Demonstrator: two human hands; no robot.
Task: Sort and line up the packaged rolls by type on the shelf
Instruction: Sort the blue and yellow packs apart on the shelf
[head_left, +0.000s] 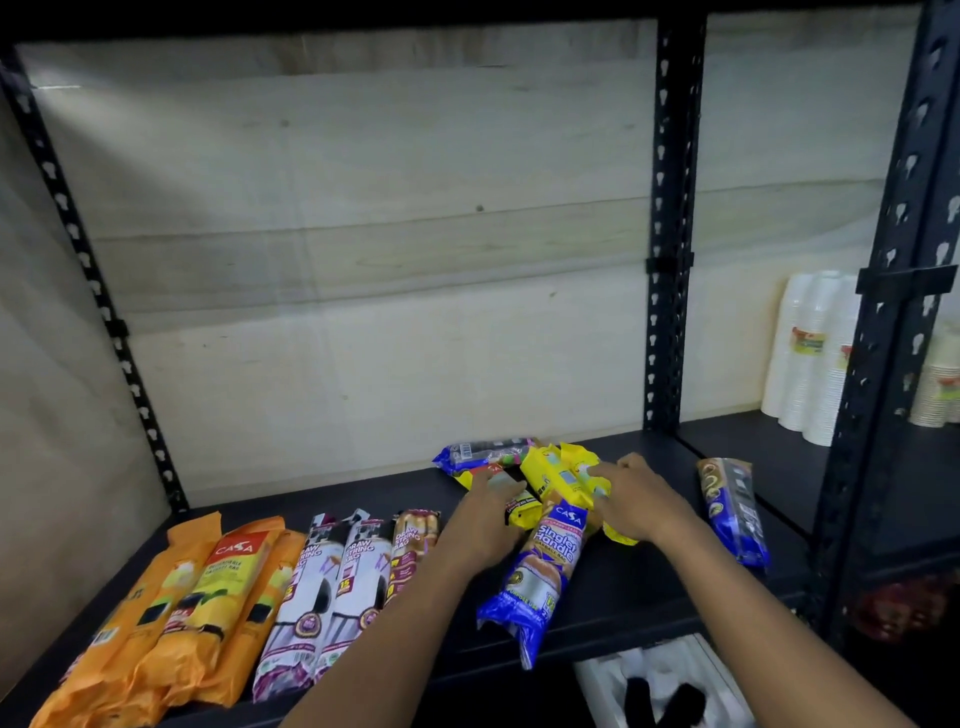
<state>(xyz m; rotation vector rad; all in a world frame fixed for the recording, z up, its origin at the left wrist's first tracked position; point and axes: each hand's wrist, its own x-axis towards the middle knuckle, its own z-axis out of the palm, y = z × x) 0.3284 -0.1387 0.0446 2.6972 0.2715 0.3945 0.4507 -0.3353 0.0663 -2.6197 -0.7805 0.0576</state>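
**Fingers of both hands on the yellow packs**

Fingers (597, 475) of my right hand (636, 501) press flat and spread on the yellow rolls (556, 475), gripping nothing that I can see; my left hand (488, 512) rests likewise on a yellow pack (522, 512). Between them the blue Singlet Handle roll (540, 571) runs front to back, tilted. Left on the black shelf (649, 587), orange rolls (197, 592) and white drawstring rolls (332, 587) lie parallel, ends toward me
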